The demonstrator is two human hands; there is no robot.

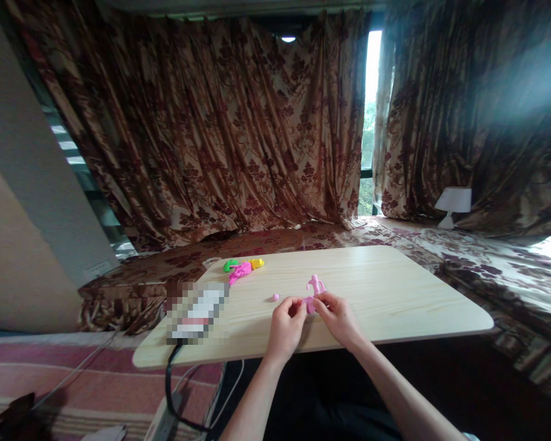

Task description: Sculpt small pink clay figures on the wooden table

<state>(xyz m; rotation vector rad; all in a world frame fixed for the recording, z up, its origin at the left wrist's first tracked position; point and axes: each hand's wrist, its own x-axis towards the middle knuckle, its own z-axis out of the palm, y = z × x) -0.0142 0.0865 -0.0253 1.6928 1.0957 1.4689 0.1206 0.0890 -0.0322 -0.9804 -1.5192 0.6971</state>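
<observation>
Above the near half of the table, a small pink piece that looks like modelling clay [310,304] is pinched between my two hands. My left hand [286,320] grips its left side with thumb and fingertips. On its right side, my right hand [336,312] closes in a similar pinch. Just behind the fingers stands a small pale-pink figure [316,284] with thin limb-like strands; whether it joins the held piece I cannot tell. To the left of my left hand, a little pink ball [276,297] rests on the table.
The pale wooden table [395,294] has rounded corners. At its back left lie a green piece [230,265], a magenta bundle [241,271] and a yellow piece [257,263]. A blurred-out object [195,315] with a black cable [169,380] occupies the left side. Behind, a white lamp [453,202] stands by the curtains.
</observation>
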